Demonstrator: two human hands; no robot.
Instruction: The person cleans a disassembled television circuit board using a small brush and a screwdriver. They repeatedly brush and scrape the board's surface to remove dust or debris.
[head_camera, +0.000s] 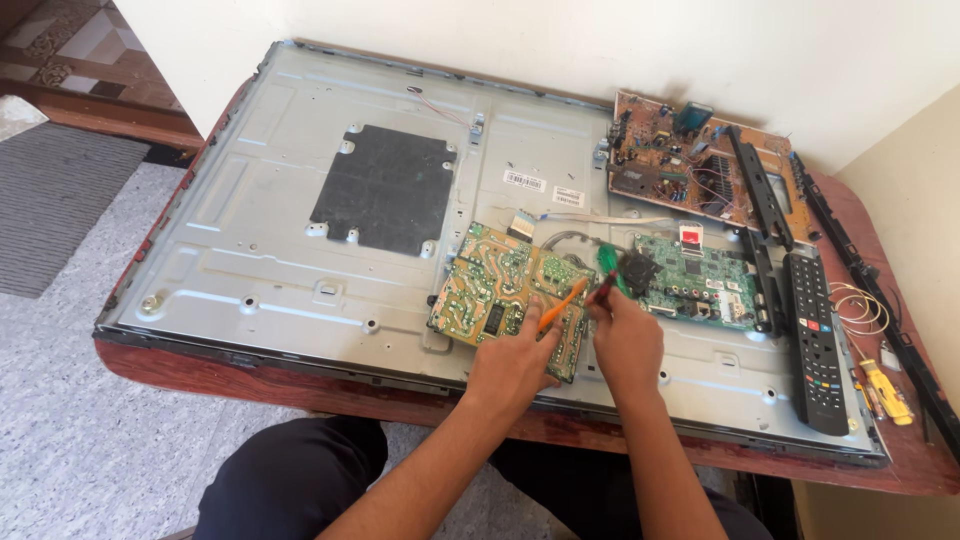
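nearest the camera are the person's knees in dark trousers (300, 470), with two bare forearms reaching up from them over the edge of the reddish-brown wooden surface (300, 385).

the left hand (515, 360) rests on the near right corner of a yellow-green printed circuit board lying solder side up (500, 290), fingers curled narrowly around a slim orange-handled tool (562, 303) that slants up and to the right. the right hand (628, 340) sits just beside it, closed on a thin tool with a dark red grip (603, 288), its tip pointing toward the gap between the two boards. the two hands are almost touching.

the yellow-green board lies on the grey metal back panel of a flat television (250, 220), which covers most of the surface. just right of it sits a smaller green circuit board with a black heat sink (690, 275). a black rectangular pad (385, 188) is fixed near the panel's middle.

further back on the right lies a brown circuit board crowded with components (680, 165). a black remote control (815, 340) lies on the panel's right end, with a small yellow tool (888, 392) and a coil of thin wire (860, 308) near it on the surface.
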